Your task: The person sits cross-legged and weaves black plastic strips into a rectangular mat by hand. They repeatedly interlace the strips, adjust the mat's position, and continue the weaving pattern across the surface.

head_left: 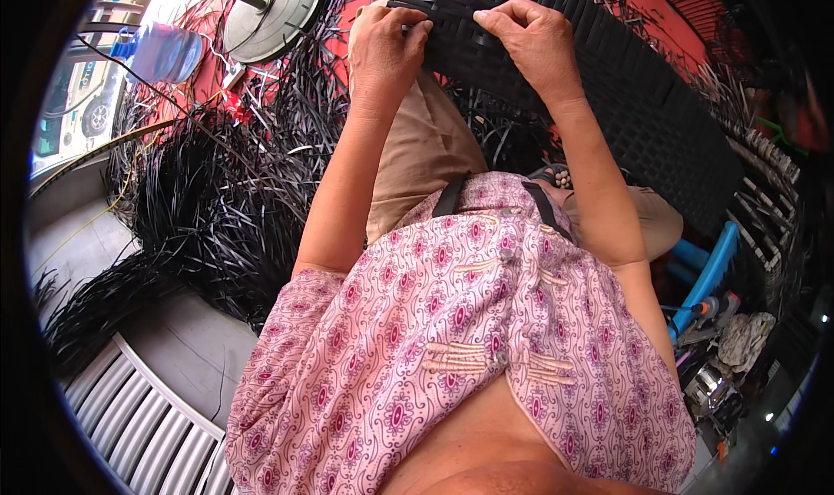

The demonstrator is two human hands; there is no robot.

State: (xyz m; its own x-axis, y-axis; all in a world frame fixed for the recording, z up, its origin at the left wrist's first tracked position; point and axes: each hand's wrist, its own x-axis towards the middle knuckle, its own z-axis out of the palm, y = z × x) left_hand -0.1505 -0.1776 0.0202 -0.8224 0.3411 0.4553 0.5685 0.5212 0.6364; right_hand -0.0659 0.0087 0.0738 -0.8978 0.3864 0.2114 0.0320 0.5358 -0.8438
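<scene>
A black woven panel (665, 117) made of flat plastic strips slants across my lap toward the right. At its upper left edge my left hand (385, 52) is closed, its thumb and fingers pinched around a black plastic strip (449, 10). Just to the right, my right hand (537, 48) pinches with thumb and forefinger at the same row of strips. The fingertips hide the exact spot each hand grips. Between the two hands, black strips cross the panel's edge with gaps among them.
A heap of loose black strips (213, 191) lies to my left, over a grey surface near a slatted white seat (148, 421). Farther off are a round grey base (274, 17) and a clear blue water bottle (169, 52). Tools (712, 308) lie by a blue plastic piece (708, 278) at right.
</scene>
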